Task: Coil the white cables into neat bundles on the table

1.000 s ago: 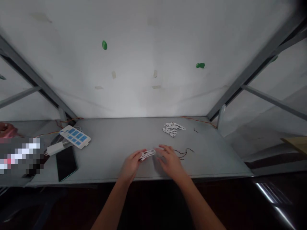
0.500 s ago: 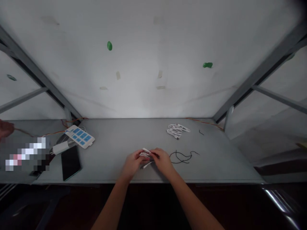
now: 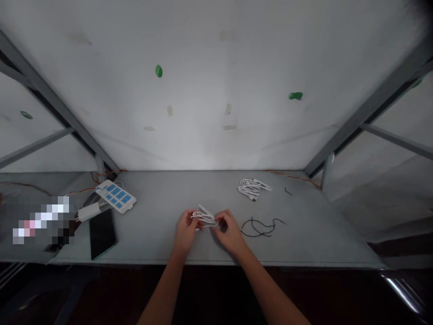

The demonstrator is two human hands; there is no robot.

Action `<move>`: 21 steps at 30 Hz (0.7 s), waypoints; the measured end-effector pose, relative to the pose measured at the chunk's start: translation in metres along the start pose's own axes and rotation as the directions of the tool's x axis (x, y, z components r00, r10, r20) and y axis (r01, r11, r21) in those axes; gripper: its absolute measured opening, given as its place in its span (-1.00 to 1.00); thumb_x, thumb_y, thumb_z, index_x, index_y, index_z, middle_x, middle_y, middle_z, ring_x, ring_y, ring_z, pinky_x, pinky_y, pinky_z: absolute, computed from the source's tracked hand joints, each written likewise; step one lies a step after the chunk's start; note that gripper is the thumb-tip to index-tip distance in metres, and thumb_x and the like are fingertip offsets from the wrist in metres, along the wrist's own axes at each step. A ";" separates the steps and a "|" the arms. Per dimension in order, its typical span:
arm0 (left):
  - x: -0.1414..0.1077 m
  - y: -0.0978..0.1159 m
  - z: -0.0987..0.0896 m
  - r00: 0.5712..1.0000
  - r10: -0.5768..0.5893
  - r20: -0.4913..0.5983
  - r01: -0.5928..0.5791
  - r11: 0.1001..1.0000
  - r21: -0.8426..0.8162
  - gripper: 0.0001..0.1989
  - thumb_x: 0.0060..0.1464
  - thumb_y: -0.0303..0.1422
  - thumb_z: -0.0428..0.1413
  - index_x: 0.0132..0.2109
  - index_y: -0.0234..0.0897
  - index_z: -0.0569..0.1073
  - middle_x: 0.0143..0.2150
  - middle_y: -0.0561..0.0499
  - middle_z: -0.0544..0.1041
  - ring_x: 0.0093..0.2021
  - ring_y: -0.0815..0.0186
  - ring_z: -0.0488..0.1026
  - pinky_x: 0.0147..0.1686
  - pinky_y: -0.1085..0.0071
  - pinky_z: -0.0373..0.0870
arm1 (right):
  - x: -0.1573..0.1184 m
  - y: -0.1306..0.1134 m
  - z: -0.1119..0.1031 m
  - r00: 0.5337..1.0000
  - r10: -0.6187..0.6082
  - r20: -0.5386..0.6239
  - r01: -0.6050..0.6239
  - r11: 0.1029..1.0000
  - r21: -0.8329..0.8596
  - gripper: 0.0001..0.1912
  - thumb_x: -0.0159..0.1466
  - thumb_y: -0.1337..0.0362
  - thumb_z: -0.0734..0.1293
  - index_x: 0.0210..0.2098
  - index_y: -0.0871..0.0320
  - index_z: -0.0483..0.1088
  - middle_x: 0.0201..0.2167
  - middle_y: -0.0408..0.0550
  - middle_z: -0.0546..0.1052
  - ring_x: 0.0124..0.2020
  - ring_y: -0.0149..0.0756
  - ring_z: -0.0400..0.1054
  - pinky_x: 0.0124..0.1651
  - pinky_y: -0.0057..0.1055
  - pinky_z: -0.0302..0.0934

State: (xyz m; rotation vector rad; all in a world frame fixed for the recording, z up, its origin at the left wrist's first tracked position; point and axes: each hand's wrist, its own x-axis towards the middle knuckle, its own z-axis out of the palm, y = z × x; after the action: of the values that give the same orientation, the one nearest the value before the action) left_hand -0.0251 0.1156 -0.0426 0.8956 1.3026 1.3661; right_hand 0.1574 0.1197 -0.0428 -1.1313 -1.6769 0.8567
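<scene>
A looped white cable (image 3: 204, 215) is held between my two hands just above the grey table (image 3: 162, 234), near its front edge. My left hand (image 3: 185, 229) grips its left end. My right hand (image 3: 230, 228) pinches its right end, fingers curled. Thin dark twist ties (image 3: 260, 225) lie on the table just right of my right hand. Farther back on the right sits a small heap of coiled white cables (image 3: 253, 188).
At the left lie a white power strip with blue sockets (image 3: 115, 196), a white plug adapter (image 3: 88, 211) and a black phone (image 3: 102, 233). Orange wires (image 3: 291, 175) run along the back edge. Grey metal frame posts (image 3: 358, 119) stand at both back corners.
My right hand came off the table and closed on the cable's right end. The bundle has loosened into wider loops between both hands, and the dark ties are now uncovered.
</scene>
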 end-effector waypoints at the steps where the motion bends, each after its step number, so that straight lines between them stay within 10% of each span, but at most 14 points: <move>1: 0.001 -0.001 -0.001 1.000 0.003 -0.002 -0.003 1.000 -0.006 -0.61 0.05 -0.08 0.27 -0.15 -0.29 0.45 -0.37 0.02 0.57 -0.43 0.31 0.52 -0.38 0.38 0.47 | 0.000 -0.001 0.001 0.999 -0.007 0.031 0.008 0.999 -0.034 -0.80 0.15 0.42 0.38 -0.22 0.11 0.42 -0.22 -0.08 0.43 -0.27 -0.27 0.33 -0.19 -0.35 0.30; 10: 0.006 -0.012 -0.007 1.000 -0.006 -0.015 0.005 0.997 -0.078 -0.62 0.00 -0.10 0.34 -0.21 -0.27 0.45 -0.39 0.08 0.55 -0.43 0.34 0.50 -0.34 0.39 0.44 | 0.002 0.001 0.008 0.982 -0.085 0.171 0.126 0.961 -0.248 -0.78 0.26 0.52 0.31 -0.18 0.12 0.43 -0.20 0.00 0.48 -0.12 -0.11 0.32 -0.03 -0.19 0.27; 21: 0.014 -0.015 -0.011 0.999 -0.002 -0.034 -0.002 0.991 -0.133 -0.51 -0.06 -0.08 0.39 -0.07 -0.30 0.52 -0.26 0.00 0.60 -0.31 0.31 0.53 -0.19 0.34 0.47 | 0.003 0.013 0.004 0.992 -0.038 0.118 0.042 0.999 -0.029 -0.69 0.33 0.44 0.22 0.02 0.12 0.41 -0.26 -0.06 0.46 -0.24 -0.21 0.37 -0.10 -0.28 0.32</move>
State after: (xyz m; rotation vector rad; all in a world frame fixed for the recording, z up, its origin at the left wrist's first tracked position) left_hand -0.0363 0.1249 -0.0603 0.7841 1.2214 1.4561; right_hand 0.1571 0.1264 -0.0545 -1.0829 -1.8090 0.8888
